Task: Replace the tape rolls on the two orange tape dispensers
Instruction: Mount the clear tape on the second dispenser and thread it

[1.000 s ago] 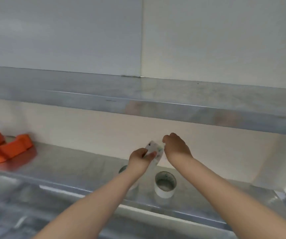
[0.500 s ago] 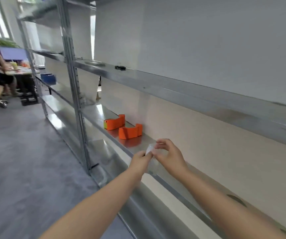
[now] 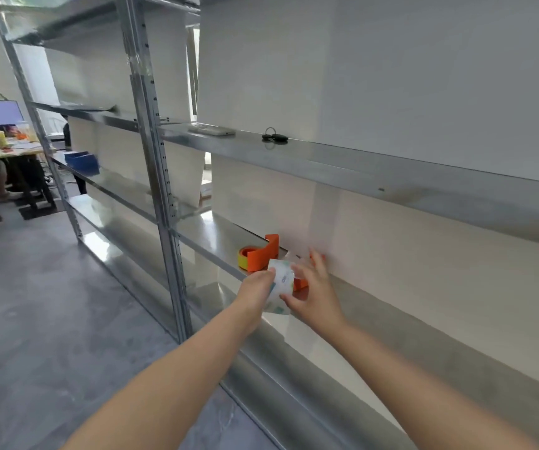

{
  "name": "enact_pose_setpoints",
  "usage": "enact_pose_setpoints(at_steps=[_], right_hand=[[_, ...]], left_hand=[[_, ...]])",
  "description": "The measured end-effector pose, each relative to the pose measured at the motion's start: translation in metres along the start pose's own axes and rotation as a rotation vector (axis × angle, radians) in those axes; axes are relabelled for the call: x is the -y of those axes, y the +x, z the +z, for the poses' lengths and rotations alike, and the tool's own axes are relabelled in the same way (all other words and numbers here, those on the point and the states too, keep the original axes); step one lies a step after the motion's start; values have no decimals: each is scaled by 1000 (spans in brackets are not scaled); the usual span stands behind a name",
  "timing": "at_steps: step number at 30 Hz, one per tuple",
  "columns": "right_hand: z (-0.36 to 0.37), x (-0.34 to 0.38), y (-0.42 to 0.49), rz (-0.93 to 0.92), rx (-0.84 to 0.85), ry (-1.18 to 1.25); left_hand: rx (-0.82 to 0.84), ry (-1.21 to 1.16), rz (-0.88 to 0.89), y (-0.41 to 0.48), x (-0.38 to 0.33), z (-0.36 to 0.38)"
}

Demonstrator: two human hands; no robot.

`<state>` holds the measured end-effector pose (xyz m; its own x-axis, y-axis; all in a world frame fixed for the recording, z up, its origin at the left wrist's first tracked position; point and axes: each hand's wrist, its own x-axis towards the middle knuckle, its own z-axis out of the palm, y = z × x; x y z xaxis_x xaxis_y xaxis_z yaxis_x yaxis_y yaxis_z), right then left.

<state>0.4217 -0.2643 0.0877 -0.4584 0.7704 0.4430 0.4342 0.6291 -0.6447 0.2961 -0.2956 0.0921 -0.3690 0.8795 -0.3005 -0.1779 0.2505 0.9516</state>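
Both hands have moved along the shelf point(image 3: 216, 235) to the orange dispensers point(image 3: 261, 256); left hand point(image 3: 257, 287) and right hand point(image 3: 313, 287) pinch the white wrapper point(image 3: 281, 282).

Change since 1 second ago: view swung left from the tape rolls to the shelf end with the orange dispensers. Both hands moved along: left hand point(image 3: 258, 287) and right hand point(image 3: 315, 289) now hold the white wrapper point(image 3: 280, 284) directly before 1 orange dispenser point(image 3: 263, 254), partly covering the 2nd point(image 3: 301, 284).
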Motion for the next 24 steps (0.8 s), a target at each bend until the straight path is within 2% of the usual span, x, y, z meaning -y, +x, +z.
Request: enact_pose_setpoints(at_steps=[4, 8, 13, 17, 21, 24], right_hand=[[25, -8, 23, 83, -51, -70], [44, -20, 47, 195, 18, 199], [63, -58, 82, 282, -1, 243], [74, -78, 106, 245, 85, 111], [95, -85, 129, 165, 103, -137], [110, -92, 140, 170, 120, -168]], left_hand=[[35, 5, -8, 33, 0, -14], [53, -32, -67, 72, -6, -16], [98, -31, -91, 125, -19, -11], [104, -39, -130, 173, -20, -13], [241, -34, -153, 202, -26, -20], [275, 36, -115, 224, -24, -22]])
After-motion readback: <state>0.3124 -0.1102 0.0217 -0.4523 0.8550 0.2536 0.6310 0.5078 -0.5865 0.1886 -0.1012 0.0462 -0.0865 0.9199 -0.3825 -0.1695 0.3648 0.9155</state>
